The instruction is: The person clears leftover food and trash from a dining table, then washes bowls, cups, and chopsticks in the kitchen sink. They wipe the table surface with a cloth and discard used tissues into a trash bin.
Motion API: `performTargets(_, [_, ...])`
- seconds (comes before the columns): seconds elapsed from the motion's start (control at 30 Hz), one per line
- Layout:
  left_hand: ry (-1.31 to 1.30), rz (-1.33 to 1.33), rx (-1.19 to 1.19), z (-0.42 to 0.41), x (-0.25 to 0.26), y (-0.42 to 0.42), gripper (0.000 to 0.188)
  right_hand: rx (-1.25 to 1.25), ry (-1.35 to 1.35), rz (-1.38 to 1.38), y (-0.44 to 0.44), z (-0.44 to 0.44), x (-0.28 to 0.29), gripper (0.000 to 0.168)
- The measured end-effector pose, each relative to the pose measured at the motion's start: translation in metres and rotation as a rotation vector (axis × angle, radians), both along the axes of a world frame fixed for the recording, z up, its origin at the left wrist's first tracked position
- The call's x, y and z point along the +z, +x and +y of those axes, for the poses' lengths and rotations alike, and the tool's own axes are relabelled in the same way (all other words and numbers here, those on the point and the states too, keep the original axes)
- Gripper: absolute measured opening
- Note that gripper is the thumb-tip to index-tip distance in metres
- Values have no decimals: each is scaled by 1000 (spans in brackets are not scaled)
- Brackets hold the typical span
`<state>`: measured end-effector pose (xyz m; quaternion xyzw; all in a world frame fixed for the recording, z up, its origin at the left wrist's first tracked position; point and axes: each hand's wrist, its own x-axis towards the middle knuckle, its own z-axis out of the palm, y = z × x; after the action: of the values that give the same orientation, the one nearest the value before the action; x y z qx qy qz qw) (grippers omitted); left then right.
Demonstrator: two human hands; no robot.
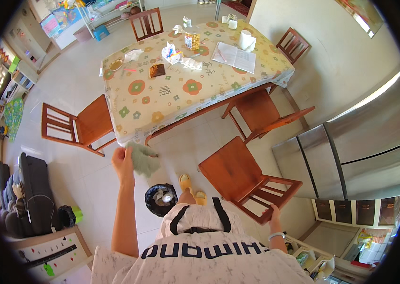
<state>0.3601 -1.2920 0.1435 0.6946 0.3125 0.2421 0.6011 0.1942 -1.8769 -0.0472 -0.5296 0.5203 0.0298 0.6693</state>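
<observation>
A grey-green cloth (145, 159) hangs from my left hand (123, 161), pinched near the front left corner of the table. My right hand (274, 216) grips the top rail of a wooden chair (231, 167), which stands pulled out at an angle. Its slatted back lies close to my body. The dining table (171, 110) ahead wears a patterned tablecloth. Below the cloth, a waste bin with a black liner (152, 205) holds crumpled tissue and a white item, beside my yellow slippers (185, 183).
Further wooden chairs stand at the table's left side (95, 120) and front right (256, 110). On the table are a jar (192, 41), an open notebook (244, 60), a tissue pack (171, 53) and a small bowl (115, 65). A steel refrigerator (367, 152) stands at right.
</observation>
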Motion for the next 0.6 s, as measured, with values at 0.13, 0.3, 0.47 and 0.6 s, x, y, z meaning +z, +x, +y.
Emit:
performTargets(0.13, [18,-20,-31,17,-24,96,17,-56,42,34,-10,5,25,29])
performTargets(0.3, [0,-32,-87,-6,-19,208,17,-5,-305,363,-22,-3,24,45])
performTargets(0.47, [-215,49,-181,-7,-35,274,25,357,-1496,392,112,40,105,48])
performTargets(0.6, [-90,193,-191,5,-92,308,26,573,-1529,-157,262,76,68,46])
